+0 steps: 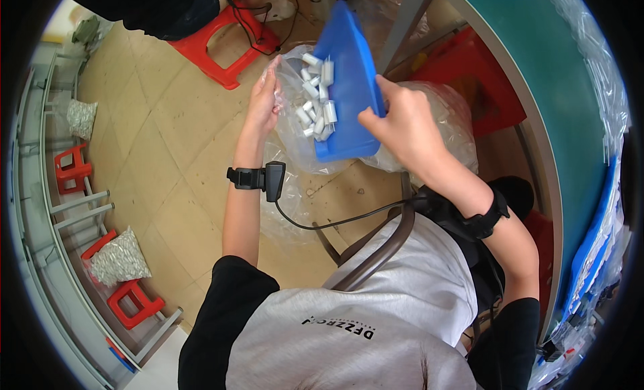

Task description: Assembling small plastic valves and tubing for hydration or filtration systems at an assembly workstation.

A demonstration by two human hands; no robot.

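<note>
On the beige tiled floor point(168, 148), a red plastic stool point(213, 69) is set near the top of the view. The green tabletop point(565, 122) is lined along its right side with clear plastic wrapping point(607, 75) and a blue plastic tray point(582, 261).

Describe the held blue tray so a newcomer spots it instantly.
Find the green table on the picture's right side, then go left to the person's right grip. It holds the blue tray by its edge. Unlike the blue item on the table, this tray is tilted, with small white pieces by its left side.
</note>
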